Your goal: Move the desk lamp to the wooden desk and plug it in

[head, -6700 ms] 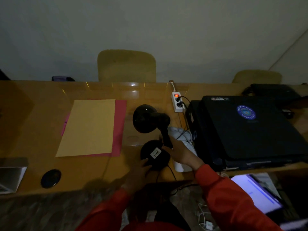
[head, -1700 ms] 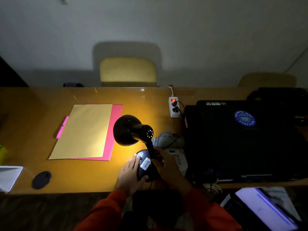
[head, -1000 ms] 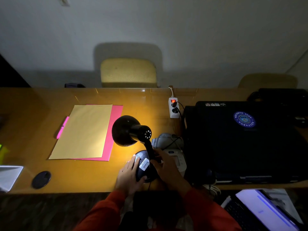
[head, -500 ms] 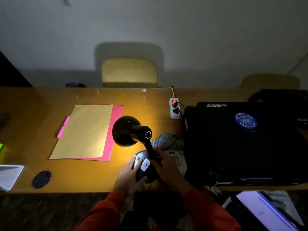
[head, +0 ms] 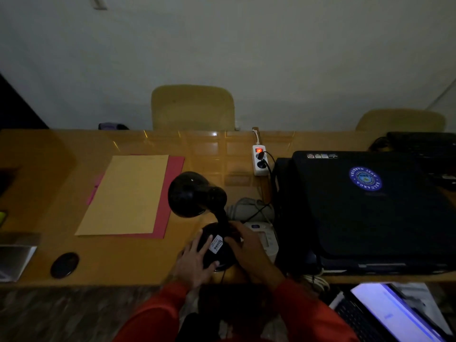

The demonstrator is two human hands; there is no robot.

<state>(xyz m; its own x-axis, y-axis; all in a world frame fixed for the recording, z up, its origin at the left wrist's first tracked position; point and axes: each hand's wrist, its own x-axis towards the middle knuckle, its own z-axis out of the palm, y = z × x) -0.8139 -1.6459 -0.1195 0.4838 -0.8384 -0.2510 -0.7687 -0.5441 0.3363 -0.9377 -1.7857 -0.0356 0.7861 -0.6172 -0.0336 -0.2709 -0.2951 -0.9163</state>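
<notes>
Standing unlit near the front edge of the bench, the lamp is gripped at its base by the left hand and right hand, fingers clasped around it.

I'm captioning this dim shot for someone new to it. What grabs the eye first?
The black desk lamp, unlit, stands at the wooden desk's near edge, with the left hand and right hand on its round base. Behind it glows the power strip's red switch; a bright laptop screen shines at lower right.
</notes>
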